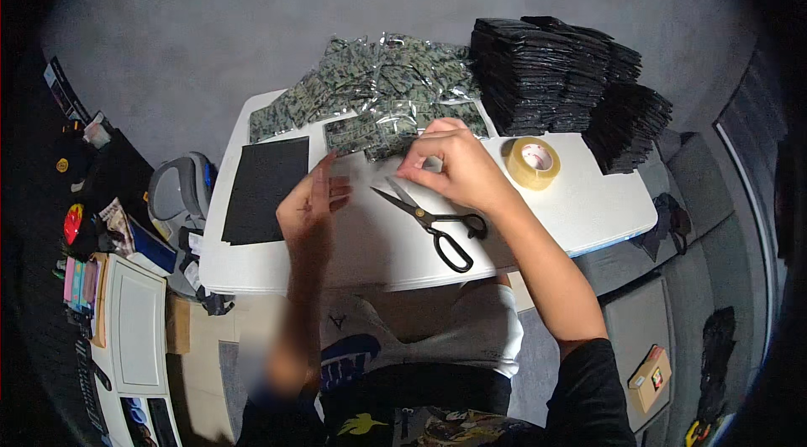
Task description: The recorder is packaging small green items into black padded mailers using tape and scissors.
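My right hand (pixel 458 168) hovers over the white table (pixel 580 211) at the front edge of a pile of camouflage-patterned packets in clear plastic (pixel 378 94). Its thumb and fingers pinch a small piece of clear plastic (pixel 431 163). My left hand (pixel 309 201) is blurred. It stands on edge with fingers apart and nothing in it, beside a stack of black sheets (pixel 265 188). Black-handled scissors (pixel 435 222) lie between and just in front of the hands, blades apart.
A roll of tan tape (pixel 532 163) lies right of my right hand. Tall stacks of black packets (pixel 563 77) fill the table's far right corner. A grey chair (pixel 181 186) and cluttered shelves (pixel 109 279) stand to the left, grey boxes to the right.
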Demonstrator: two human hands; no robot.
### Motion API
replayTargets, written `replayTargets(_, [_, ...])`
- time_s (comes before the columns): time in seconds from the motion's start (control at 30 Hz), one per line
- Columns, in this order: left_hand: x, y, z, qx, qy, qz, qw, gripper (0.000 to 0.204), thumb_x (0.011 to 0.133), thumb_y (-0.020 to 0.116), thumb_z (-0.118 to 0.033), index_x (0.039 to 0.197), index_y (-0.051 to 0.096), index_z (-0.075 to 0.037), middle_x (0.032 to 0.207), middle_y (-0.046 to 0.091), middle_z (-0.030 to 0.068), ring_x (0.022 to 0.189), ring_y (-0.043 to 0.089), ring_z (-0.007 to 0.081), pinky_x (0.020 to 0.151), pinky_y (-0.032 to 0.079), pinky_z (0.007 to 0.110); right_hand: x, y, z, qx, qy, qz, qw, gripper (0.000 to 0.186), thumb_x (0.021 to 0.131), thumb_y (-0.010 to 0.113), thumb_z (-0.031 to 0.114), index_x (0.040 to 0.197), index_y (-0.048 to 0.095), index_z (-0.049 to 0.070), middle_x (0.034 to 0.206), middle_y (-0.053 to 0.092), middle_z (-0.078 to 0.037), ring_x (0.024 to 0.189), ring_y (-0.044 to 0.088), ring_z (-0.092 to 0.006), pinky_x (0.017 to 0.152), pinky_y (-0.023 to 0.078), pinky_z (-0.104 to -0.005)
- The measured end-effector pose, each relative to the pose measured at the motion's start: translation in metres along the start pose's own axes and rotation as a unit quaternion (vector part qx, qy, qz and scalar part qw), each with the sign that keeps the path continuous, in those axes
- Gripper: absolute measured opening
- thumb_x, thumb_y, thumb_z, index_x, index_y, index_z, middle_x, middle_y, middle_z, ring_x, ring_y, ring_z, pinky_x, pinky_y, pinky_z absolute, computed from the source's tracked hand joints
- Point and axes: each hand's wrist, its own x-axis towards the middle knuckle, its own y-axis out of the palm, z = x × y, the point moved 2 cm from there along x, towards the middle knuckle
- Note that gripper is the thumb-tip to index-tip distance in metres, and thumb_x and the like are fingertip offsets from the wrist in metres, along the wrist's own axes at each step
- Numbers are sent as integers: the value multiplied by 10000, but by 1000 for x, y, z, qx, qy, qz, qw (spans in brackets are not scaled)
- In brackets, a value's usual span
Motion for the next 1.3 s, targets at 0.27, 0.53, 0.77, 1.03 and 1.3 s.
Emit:
replayTargets(0.27, [-5,22,3,210,244,40,946,279,816,869,-52,1074,764,-52,1062,745,112,901,716,204,738,591,318,-7,-1,-1,8,9,7,1000,134,854,819,237,856,783,109,751,699,-45,868,645,-255,1057,436,-439])
replayTargets(0.53, [-8,35,4,228,268,35,935,101,847,838,-28,918,767,-29,917,723,92,817,700,201,661,561,311,-24,-4,-3,2,11,-17,1000,195,827,844,234,938,784,86,826,727,-89,838,643,-279,968,462,-428])
replayTargets(0.77, [-3,4,11,167,243,26,955,64,886,798,1,913,740,2,940,716,104,827,699,187,673,576,302,-84,-12,17,-34,343,78,935,357,842,830,228,1096,688,22,1004,700,-209,964,704,-375,884,558,-472])
replayTargets(1.03, [-6,-8,24,189,200,56,960,71,948,762,-21,953,722,37,951,686,97,838,685,135,729,585,274,-140,38,16,-165,282,116,938,378,857,750,121,1183,623,-19,1086,675,-258,1034,660,-434,945,541,-493])
replayTargets(1.3, [4,-9,28,91,129,90,983,94,974,752,-56,967,720,31,922,677,62,811,652,95,720,549,251,-134,17,18,-177,293,168,924,401,893,678,125,1255,591,-26,1000,711,-264,868,714,-450,817,585,-505])
